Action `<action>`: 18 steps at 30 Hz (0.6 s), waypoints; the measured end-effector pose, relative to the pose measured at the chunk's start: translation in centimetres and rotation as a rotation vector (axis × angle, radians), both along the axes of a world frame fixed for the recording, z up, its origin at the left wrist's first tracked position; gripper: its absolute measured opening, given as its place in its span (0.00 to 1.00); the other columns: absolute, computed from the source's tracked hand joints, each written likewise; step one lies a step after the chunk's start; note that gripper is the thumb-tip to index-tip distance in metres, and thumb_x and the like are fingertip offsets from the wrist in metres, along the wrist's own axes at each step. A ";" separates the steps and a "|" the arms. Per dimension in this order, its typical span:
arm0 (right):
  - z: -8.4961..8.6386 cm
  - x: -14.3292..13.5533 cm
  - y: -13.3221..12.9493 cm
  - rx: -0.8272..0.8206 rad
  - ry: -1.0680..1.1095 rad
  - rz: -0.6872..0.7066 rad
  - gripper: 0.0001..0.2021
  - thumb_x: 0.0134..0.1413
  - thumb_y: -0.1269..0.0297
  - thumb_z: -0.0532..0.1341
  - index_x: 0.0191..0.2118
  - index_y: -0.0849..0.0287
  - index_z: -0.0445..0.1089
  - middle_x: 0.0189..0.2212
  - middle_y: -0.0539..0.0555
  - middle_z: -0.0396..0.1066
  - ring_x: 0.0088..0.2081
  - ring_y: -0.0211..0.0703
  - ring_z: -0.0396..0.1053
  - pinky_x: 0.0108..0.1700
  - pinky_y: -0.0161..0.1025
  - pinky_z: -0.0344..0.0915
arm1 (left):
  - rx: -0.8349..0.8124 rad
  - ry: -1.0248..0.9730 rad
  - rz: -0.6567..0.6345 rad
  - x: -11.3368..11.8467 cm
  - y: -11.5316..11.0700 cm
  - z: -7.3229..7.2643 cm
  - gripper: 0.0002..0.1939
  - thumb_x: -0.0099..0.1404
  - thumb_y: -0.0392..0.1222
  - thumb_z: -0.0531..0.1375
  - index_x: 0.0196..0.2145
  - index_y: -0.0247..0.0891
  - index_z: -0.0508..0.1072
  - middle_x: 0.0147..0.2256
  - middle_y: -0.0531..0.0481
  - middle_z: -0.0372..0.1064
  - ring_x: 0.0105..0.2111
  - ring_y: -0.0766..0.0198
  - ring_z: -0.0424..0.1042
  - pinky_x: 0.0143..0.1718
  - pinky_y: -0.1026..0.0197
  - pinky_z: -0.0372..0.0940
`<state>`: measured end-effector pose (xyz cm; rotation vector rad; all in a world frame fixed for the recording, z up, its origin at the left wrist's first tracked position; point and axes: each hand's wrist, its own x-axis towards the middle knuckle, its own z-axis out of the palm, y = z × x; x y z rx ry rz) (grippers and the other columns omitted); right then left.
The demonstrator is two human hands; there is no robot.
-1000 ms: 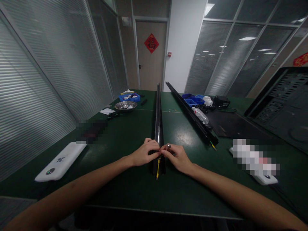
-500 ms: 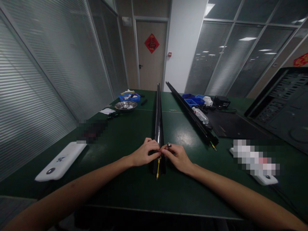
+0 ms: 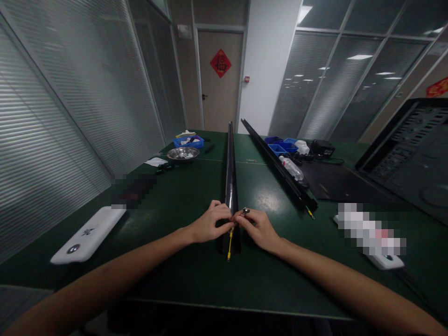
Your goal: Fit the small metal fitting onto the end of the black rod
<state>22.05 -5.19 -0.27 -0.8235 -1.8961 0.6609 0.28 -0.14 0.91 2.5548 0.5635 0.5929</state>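
Note:
A long black metal channel [image 3: 230, 177] lies lengthwise on the green table, its near end between my forearms. Close to that end, my left hand [image 3: 214, 222] and my right hand [image 3: 258, 227] meet fingertip to fingertip over the channel. Both have thumb and fingers pinched together; whatever sits between the tips is too small and covered to name. Just below the fingertips a short yellow wire [image 3: 230, 245] with a ring terminal at its lower end hangs toward me. Something small and shiny, like a ring, shows on a finger of my right hand.
A second black channel [image 3: 276, 161] lies slanted to the right beside a plastic bottle [image 3: 292, 169] and blue bins [image 3: 277, 149]. At left are a metal bowl [image 3: 183, 154], a blue tray [image 3: 189, 142] and a white device [image 3: 89, 234]. A large black panel [image 3: 413, 158] stands at far right.

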 end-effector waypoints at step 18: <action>0.3 0.0 -0.2 -0.012 0.002 -0.012 0.12 0.72 0.62 0.58 0.42 0.58 0.79 0.33 0.52 0.76 0.34 0.41 0.73 0.38 0.37 0.67 | 0.011 0.002 0.007 0.1 -0.2 0.2 0.08 0.74 0.40 0.56 0.39 0.39 0.74 0.37 0.51 0.73 0.43 0.59 0.69 0.54 0.53 0.50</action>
